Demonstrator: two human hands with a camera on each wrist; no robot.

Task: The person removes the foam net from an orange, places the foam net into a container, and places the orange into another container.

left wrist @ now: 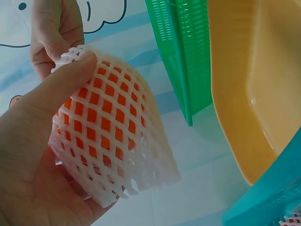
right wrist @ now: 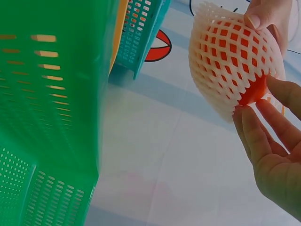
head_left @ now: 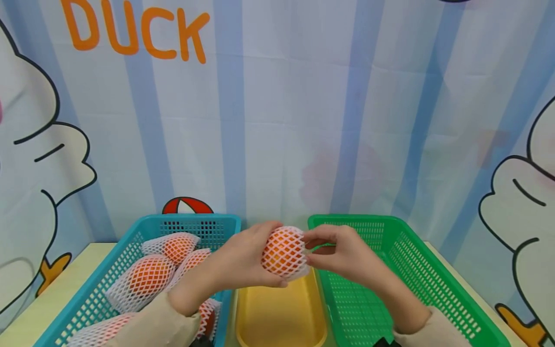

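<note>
An orange-coloured round fruit (head_left: 283,253) in a white foam net sleeve (left wrist: 106,125) is held up above the yellow tray. My left hand (head_left: 244,255) grips it from the left, thumb along the net in the left wrist view. At the fruit's right end is my right hand (head_left: 340,248), its fingers bent. In the right wrist view, the thumb and fingertips pinch about the sleeve's open end, where a bare, smooth patch of the fruit (right wrist: 255,90) shows. The far side of the fruit lies hidden behind the net.
A blue basket (head_left: 201,218) on the left holds several netted fruits (head_left: 151,274). Between the baskets stands a yellow tray (head_left: 279,313). To the right is a green basket (head_left: 355,294). A striped curtain with cartoon prints (head_left: 286,120) hangs behind the pale table (head_left: 101,249).
</note>
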